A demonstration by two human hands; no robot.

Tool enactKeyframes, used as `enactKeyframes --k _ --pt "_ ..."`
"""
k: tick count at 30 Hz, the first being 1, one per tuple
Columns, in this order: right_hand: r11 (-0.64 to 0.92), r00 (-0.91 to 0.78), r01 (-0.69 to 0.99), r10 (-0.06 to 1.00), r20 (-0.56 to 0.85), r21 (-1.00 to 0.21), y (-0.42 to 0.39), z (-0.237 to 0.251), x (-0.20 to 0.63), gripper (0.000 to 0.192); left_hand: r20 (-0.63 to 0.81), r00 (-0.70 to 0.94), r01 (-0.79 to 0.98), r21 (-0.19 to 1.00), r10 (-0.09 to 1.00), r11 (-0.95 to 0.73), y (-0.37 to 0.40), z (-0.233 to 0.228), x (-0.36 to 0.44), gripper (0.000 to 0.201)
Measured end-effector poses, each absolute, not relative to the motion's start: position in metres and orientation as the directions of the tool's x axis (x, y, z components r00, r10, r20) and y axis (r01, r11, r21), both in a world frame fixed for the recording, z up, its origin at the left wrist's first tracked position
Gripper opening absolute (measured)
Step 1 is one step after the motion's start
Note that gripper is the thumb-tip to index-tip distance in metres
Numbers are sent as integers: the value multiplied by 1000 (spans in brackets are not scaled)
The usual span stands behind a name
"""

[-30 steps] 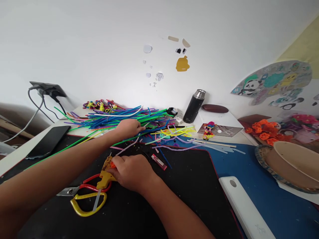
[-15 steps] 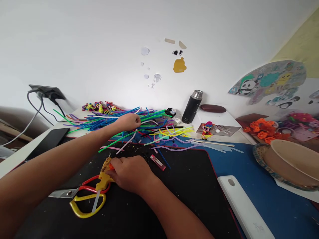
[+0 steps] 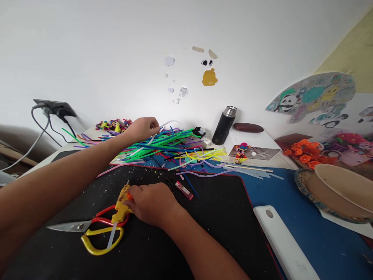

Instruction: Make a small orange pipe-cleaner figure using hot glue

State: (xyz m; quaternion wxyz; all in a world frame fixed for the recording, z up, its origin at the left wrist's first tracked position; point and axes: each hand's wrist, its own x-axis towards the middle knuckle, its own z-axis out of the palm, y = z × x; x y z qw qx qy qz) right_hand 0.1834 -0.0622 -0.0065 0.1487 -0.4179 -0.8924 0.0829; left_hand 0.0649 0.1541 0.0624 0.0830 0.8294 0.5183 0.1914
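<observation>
Fingers, left hand (image 3: 142, 128): pinched shut on a white pipe cleaner (image 3: 167, 124), lifted above the heap; the cleaner arcs to the right from the fingertips.
Fingers, right hand (image 3: 151, 204): curled around the rear of a yellow glue gun (image 3: 122, 203), gripping it; the hand rests low on the black mat.
Head view, glue gun: lies on the black mat (image 3: 204, 217), nozzle pointing away from the person, a clear glue stick trailing out of its back end.
Head view, scissors (image 3: 93, 231): lie under and just beside the glue gun, red and yellow handles, blades pointing left; blades look closed.
Head view, pipe cleaner heap (image 3: 163, 144): mixed green, blue, purple and yellow stems spread across the far edge of the mat and onto the desk (image 3: 256, 136), directly below the left hand.
Head view, small red item (image 3: 184, 190): on the mat, near the right hand, apart from it.
Head view, flask (image 3: 223, 125): dark, upright, metal cap, stands at the wall right of the heap.
Head view, small figure (image 3: 241, 152): multicoloured, right of the flask.
Head view, white board (image 3: 284, 243): lies on the blue mat (image 3: 320, 237), right of the black mat.
Head view, bowl (image 3: 335, 192): at the right edge, tilted.
Head view, wall socket (image 3: 54, 107): left, with cables plugged in.
</observation>
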Motion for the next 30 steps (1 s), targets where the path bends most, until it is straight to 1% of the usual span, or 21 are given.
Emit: enactKeyframes --k 2,3,5,6,8,9,11,13,15,17,18,20,21,23,25,27,30 --pt "633 -605 724 774 187 -275 -62 -5 183 39 248 341 766 486 907 -421 154 63 66 14" --pt "632 -606 725 774 181 -275 -62 -5 183 39 271 299 705 584 915 -403 155 65 67 12" --pt "632 -611 726 774 167 -272 -62 -4 184 39 335 161 494 787 928 -370 156 72 68 10" --pt "632 -613 726 774 160 -272 -62 -3 184 39 356 76 360 861 931 -359 156 77 67 9" --pt "629 -615 728 775 147 -271 -62 -2 185 39 370 -59 152 921 927 -358 155 91 60 10" --pt "629 -616 728 775 142 -273 -62 -2 185 38 371 -99 99 927 923 -362 153 98 53 12" --pt "629 -617 725 774 142 -279 -62 -2 186 38 391 -106 90 920 914 -383 146 111 35 15" --pt "630 -616 719 773 149 -295 -62 -2 187 36 408 -69 148 907 910 -395 133 119 12 15" --pt "628 -610 711 775 166 -316 -62 -3 188 34 413 -46 239 889 910 -391 116 120 -11 16" --pt "617 -590 710 784 192 -339 -61 -3 189 30 395 -20 381 852 919 -358 97 116 -34 15" --pt "616 -582 704 785 210 -353 -61 -3 189 29 371 4 470 819 929 -329 89 112 -46 19" --pt "605 -557 699 795 239 -382 -62 -3 190 25 266 62 628 739 962 -245 74 103 -68 32" --pt "600 -547 695 799 249 -396 -62 -3 191 23 213 78 714 669 974 -204 68 98 -79 35" --pt "592 -531 688 805 265 -420 -61 -4 192 21 108 92 880 457 990 -132 60 87 -101 37" --pt "587 -520 685 809 275 -432 -61 -7 193 20 49 77 945 313 996 -89 54 73 -119 39" --pt "587 -517 685 809 280 -432 -60 -9 193 19 23 58 958 279 998 -62 48 58 -133 39" --pt "593 -521 681 805 284 -429 -61 -12 191 18 -32 49 955 293 998 -38 39 35 -144 37"
